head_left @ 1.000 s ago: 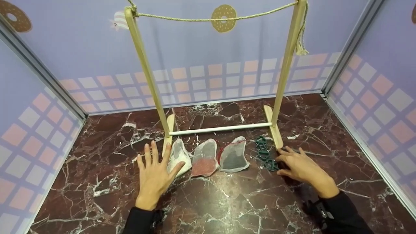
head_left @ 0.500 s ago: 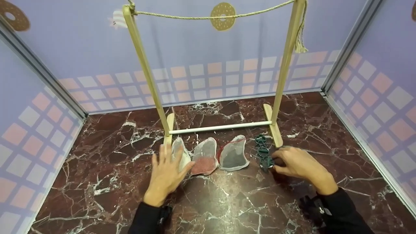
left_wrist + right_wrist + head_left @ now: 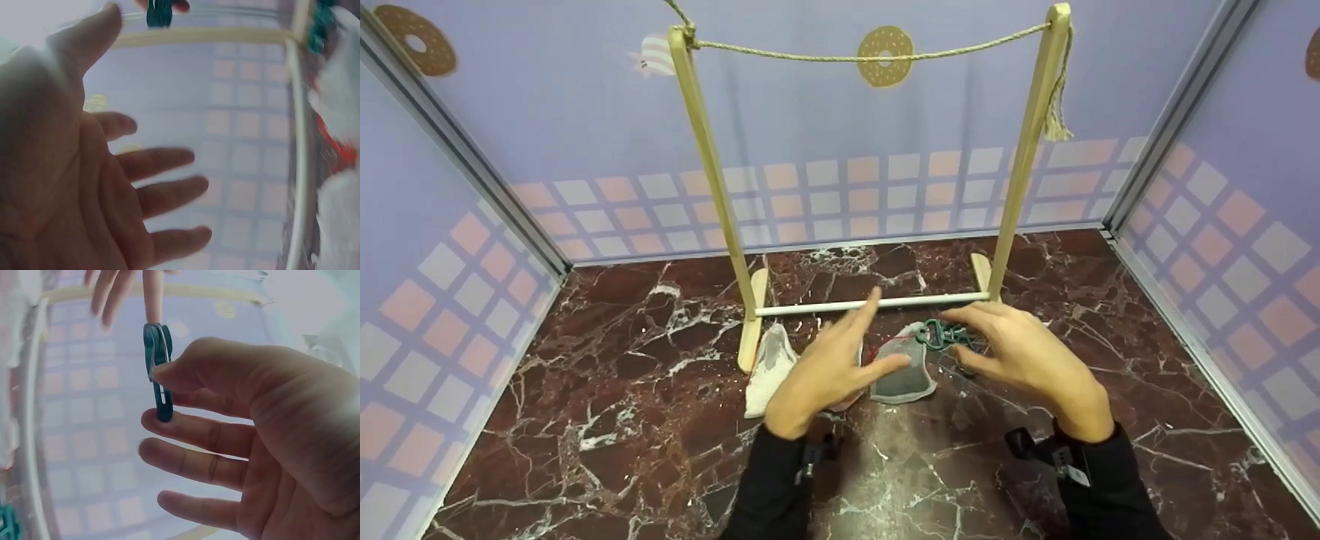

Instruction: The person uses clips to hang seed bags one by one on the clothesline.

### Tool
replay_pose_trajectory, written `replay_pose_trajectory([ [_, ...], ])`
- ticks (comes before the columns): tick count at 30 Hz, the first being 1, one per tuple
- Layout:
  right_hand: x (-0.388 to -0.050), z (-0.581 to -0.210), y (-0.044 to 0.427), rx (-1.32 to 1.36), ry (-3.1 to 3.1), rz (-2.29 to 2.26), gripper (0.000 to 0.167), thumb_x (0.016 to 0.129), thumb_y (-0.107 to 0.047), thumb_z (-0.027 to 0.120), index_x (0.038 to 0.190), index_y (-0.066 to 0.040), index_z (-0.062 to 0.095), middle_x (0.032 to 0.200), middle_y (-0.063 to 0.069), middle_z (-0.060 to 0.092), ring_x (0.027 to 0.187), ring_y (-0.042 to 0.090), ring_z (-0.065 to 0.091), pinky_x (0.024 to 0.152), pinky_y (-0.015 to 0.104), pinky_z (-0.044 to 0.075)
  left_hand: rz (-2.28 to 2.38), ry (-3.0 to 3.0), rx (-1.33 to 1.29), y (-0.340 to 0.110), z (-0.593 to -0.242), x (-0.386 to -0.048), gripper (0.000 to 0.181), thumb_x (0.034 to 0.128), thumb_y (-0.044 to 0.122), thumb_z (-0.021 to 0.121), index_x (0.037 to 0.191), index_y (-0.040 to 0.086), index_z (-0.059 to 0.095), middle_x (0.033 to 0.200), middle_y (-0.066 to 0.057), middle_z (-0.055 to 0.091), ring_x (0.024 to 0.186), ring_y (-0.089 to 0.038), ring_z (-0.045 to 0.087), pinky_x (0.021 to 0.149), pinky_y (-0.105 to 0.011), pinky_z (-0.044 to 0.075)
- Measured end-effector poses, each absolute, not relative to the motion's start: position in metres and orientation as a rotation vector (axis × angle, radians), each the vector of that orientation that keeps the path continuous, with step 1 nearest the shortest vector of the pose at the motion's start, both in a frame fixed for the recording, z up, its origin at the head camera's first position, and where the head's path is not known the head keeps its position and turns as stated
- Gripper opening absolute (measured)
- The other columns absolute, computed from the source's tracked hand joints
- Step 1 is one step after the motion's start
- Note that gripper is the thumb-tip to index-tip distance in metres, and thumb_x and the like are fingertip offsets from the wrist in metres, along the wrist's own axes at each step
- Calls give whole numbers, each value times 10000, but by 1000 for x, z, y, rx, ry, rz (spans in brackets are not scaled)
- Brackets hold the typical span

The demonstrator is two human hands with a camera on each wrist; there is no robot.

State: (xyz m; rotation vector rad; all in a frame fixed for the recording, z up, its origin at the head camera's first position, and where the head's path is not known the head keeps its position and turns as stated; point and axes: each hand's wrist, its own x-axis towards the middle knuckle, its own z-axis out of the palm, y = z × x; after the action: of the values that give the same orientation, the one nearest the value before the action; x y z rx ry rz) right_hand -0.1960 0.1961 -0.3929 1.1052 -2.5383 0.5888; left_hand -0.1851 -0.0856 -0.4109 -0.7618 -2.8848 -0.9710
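My right hand (image 3: 1027,352) is raised over the table and pinches a green plastic clothespin (image 3: 160,371) between thumb and fingers. My left hand (image 3: 829,364) hovers open to its left, fingers spread and touching nothing that I can make out. Below the hands lie small see-through mesh pouches. The white-filled pouch (image 3: 771,375) shows at the left and the grey pouch (image 3: 901,375) at the right. Between them, the reddish pouch (image 3: 847,401) is mostly hidden by my left hand. More green clothespins (image 3: 964,337) lie partly behind my right fingers.
Behind the pouches stands a wooden frame (image 3: 711,165) with a white crossbar (image 3: 825,307) low down. A rope (image 3: 795,56) sags between its post tops. Patterned walls (image 3: 840,120) close off the back and sides of the marbled table (image 3: 607,420).
My right hand has picked up a green clothespin and moved left with it. The left hand has moved right, from beside the white-filled pouch to above the reddish one.
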Motion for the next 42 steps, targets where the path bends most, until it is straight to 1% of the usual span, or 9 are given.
replay_pose_trajectory([
  [4, -194, -394, 191, 1161, -2477, 541, 441, 863, -189, 806, 1249, -20, 674, 1154, 107, 714, 1008, 242, 688, 880, 403, 580, -899, -2782, -939, -76, -412, -185, 904, 912, 621, 622, 1585, 114, 292, 1494, -100, 508, 1255, -204, 577, 1122, -471, 395],
  [6, -194, -396, 188, 1203, -2461, 536, 441, 850, -169, 808, 1239, -10, 673, 1145, 114, 714, 1014, 252, 683, 882, 412, 579, -865, -2756, -984, -74, -415, -185, 793, 923, 565, 650, 1523, 96, 428, 1330, -108, 645, 1073, -178, 663, 990, -391, 520],
  [8, -195, -398, 186, 1231, -2445, 534, 432, 837, -147, 810, 1223, -5, 676, 1121, 112, 714, 995, 252, 681, 870, 412, 580, -851, -2747, -1004, -74, -418, -186, 698, 935, 525, 662, 1464, 94, 514, 1188, -90, 711, 952, -165, 684, 887, -348, 562],
  [12, -196, -400, 184, 1262, -2427, 530, 418, 822, -123, 804, 1203, -3, 683, 1078, 102, 716, 936, 230, 681, 824, 391, 589, -811, -2735, -1009, -74, -421, -189, 624, 941, 512, 667, 1397, 94, 595, 1085, -67, 739, 900, -201, 697, 811, -336, 575],
  [19, -195, -401, 179, 1290, -2439, 516, 437, 855, -181, 792, 1233, 5, 673, 1061, 96, 717, 917, 216, 686, 829, 369, 591, -770, -2718, -1034, -73, -423, -188, 614, 924, 488, 702, 1369, 74, 614, 1091, -71, 742, 803, -166, 695, 757, -281, 575],
  [22, -195, -403, 180, 1286, -2458, 525, 445, 852, -164, 800, 1239, 12, 667, 1069, 102, 717, 917, 221, 686, 828, 374, 592, -808, -2721, -1056, -69, -425, -187, 612, 922, 458, 718, 1382, 71, 601, 1156, -89, 728, 829, -168, 701, 788, -269, 575],
  [26, -195, -405, 182, 1281, -2475, 535, 459, 851, -149, 804, 1256, 10, 659, 1090, 110, 715, 941, 229, 686, 851, 387, 587, -870, -2740, -1082, -63, -427, -187, 644, 932, 432, 715, 1430, 60, 550, 1246, -101, 694, 973, -199, 705, 880, -302, 567],
  [34, -194, -407, 181, 1288, -2478, 523, 455, 879, -186, 777, 1275, 3, 655, 1110, 113, 716, 954, 231, 687, 854, 383, 587, -871, -2731, -1092, -61, -429, -188, 659, 947, 440, 692, 1458, 64, 513, 1270, -105, 681, 964, -211, 704, 892, -314, 565],
  [42, -194, -407, 180, 1292, -2468, 558, 455, 870, -166, 791, 1274, -6, 659, 1100, 108, 719, 951, 233, 690, 848, 385, 587, -945, -2667, -1104, -63, -429, -188, 586, 934, 358, 739, 1416, 84, 549, 1084, -41, 719, 721, -93, 607, 708, -232, 547],
])
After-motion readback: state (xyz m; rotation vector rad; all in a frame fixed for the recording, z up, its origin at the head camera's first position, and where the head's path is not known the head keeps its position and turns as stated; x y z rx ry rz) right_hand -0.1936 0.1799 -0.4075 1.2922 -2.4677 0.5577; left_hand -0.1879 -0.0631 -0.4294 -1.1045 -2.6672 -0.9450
